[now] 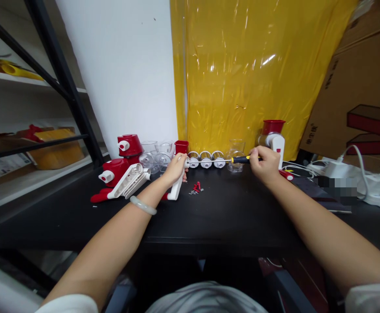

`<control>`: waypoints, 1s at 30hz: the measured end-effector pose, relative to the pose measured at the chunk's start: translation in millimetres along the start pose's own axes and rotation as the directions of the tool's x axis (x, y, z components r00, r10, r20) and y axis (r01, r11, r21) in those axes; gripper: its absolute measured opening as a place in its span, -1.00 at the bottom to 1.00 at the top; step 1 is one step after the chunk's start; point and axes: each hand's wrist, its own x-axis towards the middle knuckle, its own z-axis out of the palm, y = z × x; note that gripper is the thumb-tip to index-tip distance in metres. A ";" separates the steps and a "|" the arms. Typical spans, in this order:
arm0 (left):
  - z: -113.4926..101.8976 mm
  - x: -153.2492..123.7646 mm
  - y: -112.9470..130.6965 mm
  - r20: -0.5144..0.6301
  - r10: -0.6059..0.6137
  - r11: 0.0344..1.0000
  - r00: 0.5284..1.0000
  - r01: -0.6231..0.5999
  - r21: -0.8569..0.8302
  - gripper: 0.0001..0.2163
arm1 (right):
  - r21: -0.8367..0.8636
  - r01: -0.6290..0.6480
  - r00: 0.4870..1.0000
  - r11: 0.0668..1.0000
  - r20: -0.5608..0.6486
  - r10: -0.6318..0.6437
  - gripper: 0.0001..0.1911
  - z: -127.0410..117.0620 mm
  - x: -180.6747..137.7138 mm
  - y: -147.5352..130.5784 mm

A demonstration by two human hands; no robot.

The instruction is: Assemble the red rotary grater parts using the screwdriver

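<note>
looking out in the head view, taking twelve o'clock as straight ahead over the black table (235,213). gripping a screwdriver (240,160) in the right hand (264,163) at one o'clock, curling the fingers closed around its black and yellow handle. pointing its thin shaft leftward, nearly level, toward the left hand (175,168). holding a white part (176,190) in that left hand, just left of twelve, wrapping the fingers about its upper length and slanting its lower end down toward the table. ending the shaft right at the part's upper tip (being too small there to tell whether touching or seated in a screw). wearing a pale bangle (143,205) on the left wrist.

seeing small red pieces (197,187) and silvery screws (193,192) lying loose together at twelve, nearer than the hands. finding three metal drums (206,160) lying in a row farther off at twelve, just right of a red hopper (181,147). spotting clear plastic cups (164,148) at eleven, beside red housings (130,144) and white arm-like pieces (132,178). noticing a red and white grinder (277,145) standing upright at one, just beyond the right hand, and white adapters (336,167) crowding among cables at two.
</note>
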 end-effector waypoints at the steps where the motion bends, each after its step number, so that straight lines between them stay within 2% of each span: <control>1: 0.4 -0.6 0.5 -0.001 -0.004 1.000 1.000 0.004 -0.018 -0.79 | 0.028 -0.027 1.000 0.999 0.004 0.027 -0.71 1.8 0.2 0.4; 4: 0.3 -3.5 1.1 -0.084 0.083 0.996 0.993 -0.082 0.022 -0.79 | 0.212 -0.211 0.978 0.954 0.037 0.208 -0.80 11.8 2.3 5.1; 6: -1.5 -6.4 0.4 -0.138 0.240 0.964 0.961 -0.220 0.150 -0.77 | 0.377 -0.401 0.914 0.835 0.114 0.388 -0.80 19.5 3.8 10.8; 8: -4.4 -10.1 -0.8 -0.133 0.416 0.880 0.899 -0.361 0.310 -0.74 | 0.485 -0.607 0.793 0.630 0.315 0.522 -0.73 25.1 3.5 16.7; 10: -7.7 -13.6 -1.9 -0.097 0.556 0.770 0.826 -0.468 0.433 -0.71 | 0.440 -0.767 0.642 0.467 0.547 0.538 -0.63 27.5 0.8 21.3; 12: -10.3 -16.1 -2.5 -0.070 0.645 0.683 0.761 -0.533 0.500 -0.69 | 0.323 -0.835 0.533 0.445 0.673 0.512 -0.53 27.6 -2.9 24.0; 13: -11.3 -16.8 -2.7 -0.066 0.672 0.655 0.738 -0.551 0.517 -0.68 | 0.268 -0.841 0.510 0.470 0.685 0.520 -0.49 27.3 -4.4 24.8; 14: -12.1 -17.3 -2.8 -0.065 0.687 0.639 0.724 -0.558 0.529 -0.68 | 0.226 -0.832 0.511 0.506 0.668 0.541 -0.47 26.8 -5.2 25.3; 15: -12.6 -17.4 -2.9 -0.067 0.691 0.632 0.720 -0.556 0.540 -0.67 | 0.199 -0.813 0.534 0.546 0.629 0.566 -0.46 26.2 -5.3 25.6; 17: -13.2 -17.0 -3.1 -0.075 0.678 0.639 0.731 -0.537 0.551 -0.66 | 0.180 -0.747 0.623 0.640 0.527 0.578 -0.45 24.4 -3.3 25.5; 20: -13.8 -15.4 -3.6 -0.095 0.657 0.672 0.748 -0.523 0.524 -0.67 | 0.216 -0.583 0.786 0.783 0.391 0.478 -0.47 19.7 2.2 22.7; 22: -14.5 -14.2 -3.7 -0.114 0.651 0.691 0.751 -0.524 0.498 -0.68 | 0.254 -0.499 0.850 0.828 0.330 0.411 -0.51 16.5 5.0 19.2; 25: -16.2 -12.2 -3.6 -0.137 0.635 0.711 0.760 -0.506 0.487 -0.68 | 0.345 -0.485 0.867 0.803 0.307 0.392 -0.57 14.2 6.8 13.9; 30: -17.4 -6.0 -7.3 -0.144 0.653 0.709 0.743 -0.534 0.459 -0.69 | 0.546 -0.572 0.818 0.612 0.323 0.476 -0.58 15.3 8.4 9.5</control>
